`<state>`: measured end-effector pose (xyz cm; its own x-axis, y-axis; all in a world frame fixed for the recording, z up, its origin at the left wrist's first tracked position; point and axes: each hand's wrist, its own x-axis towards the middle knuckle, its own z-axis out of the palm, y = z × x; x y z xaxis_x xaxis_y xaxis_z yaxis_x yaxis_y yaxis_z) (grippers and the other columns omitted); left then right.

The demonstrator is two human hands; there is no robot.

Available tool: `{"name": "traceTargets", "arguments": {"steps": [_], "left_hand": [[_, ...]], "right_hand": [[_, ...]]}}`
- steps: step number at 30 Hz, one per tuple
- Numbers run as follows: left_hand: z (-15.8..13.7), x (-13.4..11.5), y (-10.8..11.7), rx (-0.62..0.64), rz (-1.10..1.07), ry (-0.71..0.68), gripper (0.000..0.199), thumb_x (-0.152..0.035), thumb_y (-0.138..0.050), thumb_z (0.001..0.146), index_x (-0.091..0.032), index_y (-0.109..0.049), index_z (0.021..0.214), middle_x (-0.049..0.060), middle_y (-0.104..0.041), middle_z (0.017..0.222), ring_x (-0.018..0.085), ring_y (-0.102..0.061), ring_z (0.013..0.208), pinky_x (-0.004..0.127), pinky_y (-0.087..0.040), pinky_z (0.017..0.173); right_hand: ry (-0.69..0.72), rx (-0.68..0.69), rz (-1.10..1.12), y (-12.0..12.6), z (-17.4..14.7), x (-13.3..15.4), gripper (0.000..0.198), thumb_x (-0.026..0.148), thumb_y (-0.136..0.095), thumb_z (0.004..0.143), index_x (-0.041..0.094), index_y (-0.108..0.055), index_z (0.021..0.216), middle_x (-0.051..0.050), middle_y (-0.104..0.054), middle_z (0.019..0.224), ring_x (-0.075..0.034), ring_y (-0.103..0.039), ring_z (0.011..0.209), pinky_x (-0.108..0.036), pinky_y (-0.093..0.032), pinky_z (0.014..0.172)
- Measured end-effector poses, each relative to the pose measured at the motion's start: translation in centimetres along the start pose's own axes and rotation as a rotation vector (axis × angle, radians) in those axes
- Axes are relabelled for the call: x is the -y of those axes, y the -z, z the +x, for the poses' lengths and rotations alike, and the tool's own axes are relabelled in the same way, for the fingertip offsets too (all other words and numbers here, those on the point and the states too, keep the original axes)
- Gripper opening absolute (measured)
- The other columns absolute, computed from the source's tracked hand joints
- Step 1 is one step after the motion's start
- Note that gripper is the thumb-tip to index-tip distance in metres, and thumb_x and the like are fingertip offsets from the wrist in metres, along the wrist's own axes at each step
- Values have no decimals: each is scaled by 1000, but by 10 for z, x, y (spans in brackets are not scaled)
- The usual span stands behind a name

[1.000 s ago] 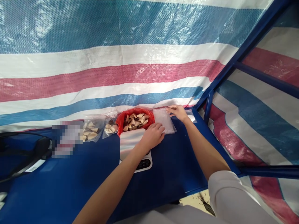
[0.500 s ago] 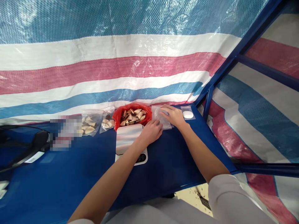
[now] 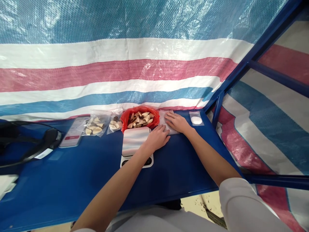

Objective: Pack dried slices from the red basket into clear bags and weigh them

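Note:
My left hand (image 3: pixel 158 138) rests at the near left edge of a stack of clear plastic bags (image 3: pixel 163 117), its fingers slightly bent and apart. My right hand (image 3: pixel 178 122) lies over the bags from the right, with fingers stretched out and spread on the plastic. To the left of the bags, a red plastic bag (image 3: pixel 123 120) stands open, full of dried, pale-and-brown curled slices (image 3: pixel 141 119). In front of it sits a small white kitchen scale (image 3: pixel 135 141) with a shiny plate; my left forearm crosses part of its control panel.
Two clear bags of slices, a larger one (image 3: pixel 94 125) and a smaller one (image 3: pixel 115 124), lie left of the red bag. Beyond them are a phone (image 3: pixel 72 133) and a black strapped device (image 3: pixel 48 141). A small bag with a white object (image 3: pixel 196 120) lies right. Striped sheeting (image 3: pixel 120 71) backs the blue table (image 3: pixel 96 180).
My right hand's fingers have lowered and flattened onto the clear bags. My left hand stays at their near edge. The camera view has shifted slightly.

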<state>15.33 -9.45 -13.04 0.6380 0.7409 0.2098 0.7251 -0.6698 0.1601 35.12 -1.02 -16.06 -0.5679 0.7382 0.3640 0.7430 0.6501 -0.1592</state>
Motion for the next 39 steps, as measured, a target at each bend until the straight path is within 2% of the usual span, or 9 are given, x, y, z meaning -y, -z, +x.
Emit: {"name": "traceTargets", "arguments": {"steps": [5, 8, 16, 22, 26, 30, 34, 39], "left_hand": [[0, -2, 0, 22, 68, 2, 34, -34, -52, 102, -13, -67, 124, 21, -63, 136, 32, -60, 130, 44, -46, 111], [1, -4, 0, 20, 74, 4, 36, -35, -50, 103, -11, -69, 121, 22, -65, 133, 33, -61, 127, 45, -47, 109], [-14, 4, 16, -153, 35, 16, 31, -34, -51, 103, -16, -69, 120, 17, -70, 126, 32, -65, 120, 47, -51, 105], [-58, 32, 42, -287, -35, 110, 32, -32, -50, 102, -16, -72, 120, 17, -71, 128, 33, -64, 123, 51, -47, 110], [-100, 59, 54, -386, -57, 232, 32, -32, -50, 101, -19, -73, 120, 15, -72, 128, 33, -63, 125, 52, -46, 112], [-140, 86, 57, -467, -72, 339, 35, -34, -49, 101, -21, -71, 125, 14, -71, 130, 32, -63, 125, 52, -45, 112], [-168, 106, 47, -479, -33, 419, 38, -37, -47, 101, -18, -72, 122, 16, -70, 132, 34, -63, 126, 54, -44, 113], [-181, 112, 32, -320, 31, 447, 46, -38, -43, 100, -15, -68, 132, 19, -60, 147, 36, -54, 139, 58, -37, 119]], "right_hand": [[28, 27, -42, 1, 4, -2, 38, 33, -47, 105, 18, -69, 133, -12, -62, 147, -29, -58, 137, -44, -46, 116], [-5, 10, -44, 8, 5, -1, 36, 33, -51, 103, 21, -70, 132, -10, -64, 145, -30, -58, 137, -44, -49, 113], [-111, -120, 8, 43, -5, 24, 33, 34, -57, 100, 25, -74, 126, -6, -68, 140, -27, -61, 134, -42, -52, 112], [-116, -100, 39, 45, -29, 70, 33, 36, -54, 102, 25, -74, 126, -5, -71, 135, -27, -62, 133, -43, -52, 112], [-120, -76, 21, 32, -42, 103, 30, 33, -55, 102, 26, -74, 124, -6, -69, 138, -28, -59, 136, -45, -52, 112], [-135, -51, -29, 15, -53, 127, 32, 33, -56, 101, 25, -72, 127, -8, -63, 146, -32, -55, 140, -50, -50, 115], [-180, -31, -54, 2, -58, 142, 34, 32, -51, 103, 23, -70, 130, -10, -59, 150, -32, -50, 144, -53, -43, 120], [-224, 24, -44, 1, -58, 147, 40, 36, -46, 106, 20, -66, 137, -9, -53, 156, -32, -43, 150, -53, -38, 123]]}}
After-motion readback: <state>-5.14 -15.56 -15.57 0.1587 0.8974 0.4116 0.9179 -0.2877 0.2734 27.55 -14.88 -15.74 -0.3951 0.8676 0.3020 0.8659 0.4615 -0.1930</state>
